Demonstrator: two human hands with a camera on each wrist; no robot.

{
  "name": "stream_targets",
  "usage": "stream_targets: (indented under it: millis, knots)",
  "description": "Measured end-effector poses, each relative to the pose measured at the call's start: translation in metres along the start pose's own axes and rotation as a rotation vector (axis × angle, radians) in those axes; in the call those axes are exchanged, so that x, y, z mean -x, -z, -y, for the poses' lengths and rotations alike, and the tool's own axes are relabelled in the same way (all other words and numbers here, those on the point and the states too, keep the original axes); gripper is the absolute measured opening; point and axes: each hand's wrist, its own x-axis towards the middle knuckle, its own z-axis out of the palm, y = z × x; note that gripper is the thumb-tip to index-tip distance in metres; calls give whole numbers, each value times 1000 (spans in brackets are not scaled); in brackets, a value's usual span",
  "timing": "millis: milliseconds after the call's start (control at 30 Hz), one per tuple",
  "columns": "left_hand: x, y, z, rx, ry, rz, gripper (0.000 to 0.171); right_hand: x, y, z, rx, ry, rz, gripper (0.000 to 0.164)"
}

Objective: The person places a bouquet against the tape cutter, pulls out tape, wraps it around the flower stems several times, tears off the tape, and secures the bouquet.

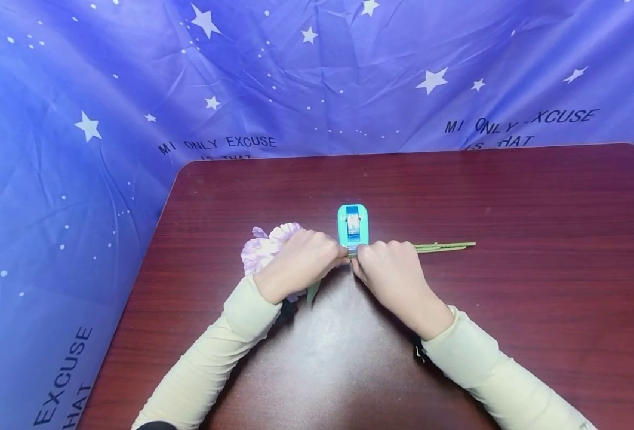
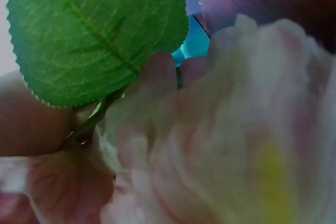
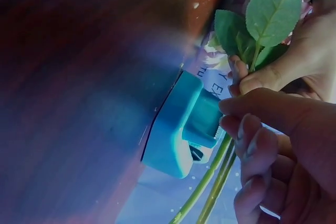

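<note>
Pale pink-purple artificial flowers (image 1: 258,254) lie on their side, petals to the left and green stems (image 1: 446,246) running right. My left hand (image 1: 308,257) pinches the stems just below the blooms; leaves (image 3: 273,14) stand beside its fingers. Close by, my right hand (image 1: 394,272) pinches with thumb and forefinger at the stems, right at the cutting edge of a turquoise tape dispenser (image 1: 365,230). Shiny clear tape (image 1: 352,249) shows between the hands; how it lies on the stems is hidden by fingers. Petals (image 2: 220,140) and a green leaf (image 2: 94,35) fill the left wrist view.
The dispenser stands on a dark red wood-grain table (image 1: 537,209), just beyond both hands. A blue-purple cloth (image 1: 317,77) with white stars and printed words hangs behind the table and along its left side.
</note>
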Motion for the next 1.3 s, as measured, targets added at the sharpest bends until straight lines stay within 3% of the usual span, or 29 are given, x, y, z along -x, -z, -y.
stream_targets:
  millis: [367, 700, 1300]
  knots:
    - [0, 2, -2, 5, 5, 5, 33, -3, -2, -9, 52, 67, -42, 35]
    - [0, 3, -2, -15, 8, 7, 33, -5, -4, -13, 28, 100, -55, 33]
    - [0, 1, -1, 5, -2, -22, 29, -9, 12, -27, -214, 21, 142, 37]
